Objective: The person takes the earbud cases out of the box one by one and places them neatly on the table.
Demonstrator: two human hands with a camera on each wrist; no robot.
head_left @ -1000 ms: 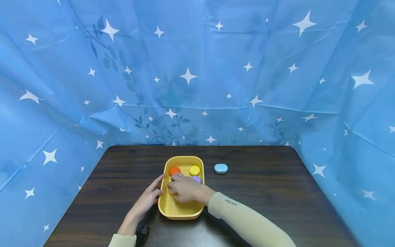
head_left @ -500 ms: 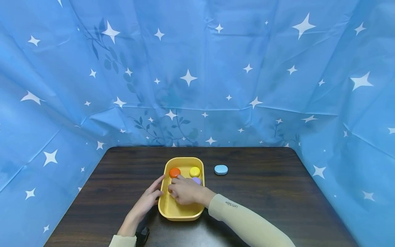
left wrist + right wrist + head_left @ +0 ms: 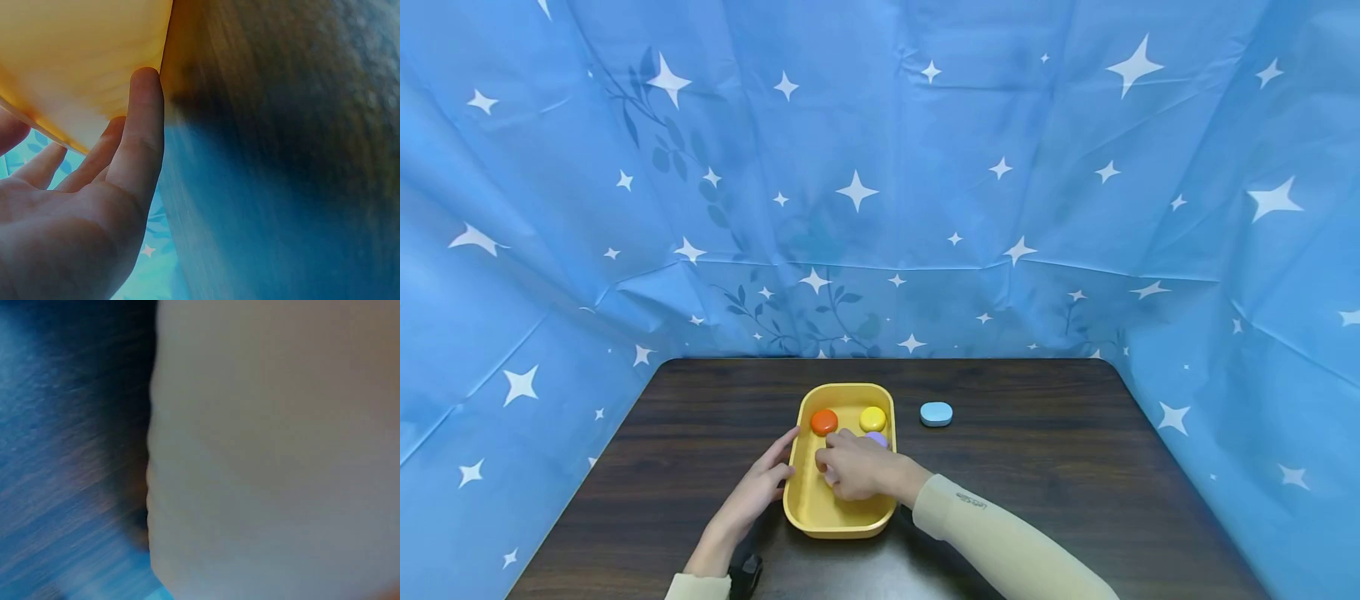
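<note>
A yellow rounded tray [image 3: 842, 529] stands near the front of the table in the head view. My left hand [image 3: 751, 493] lies along its left side, fingers extended, fingertips touching the wall; the left wrist view shows those fingers [image 3: 144, 119] against it. Inside the tray, my right hand [image 3: 859, 468] bends its fingers down over a small pale round piece [image 3: 831, 477], mostly hidden under them. Beyond it lie a red-orange round piece [image 3: 823, 422] and a yellow round piece [image 3: 872, 419]. A purple piece [image 3: 877, 437] is partly covered by the hand.
A light blue oval piece [image 3: 936, 413] sits on the dark wood table [image 3: 1037, 467], right of the tray. A starred blue cloth [image 3: 880, 183] hangs behind and at both sides. The pale right sleeve [image 3: 262, 456] fills most of the right wrist view.
My right hand has shifted slightly to the right within the tray, uncovering more of the red-orange piece and the tray floor. My left hand stays at the tray's side.
</note>
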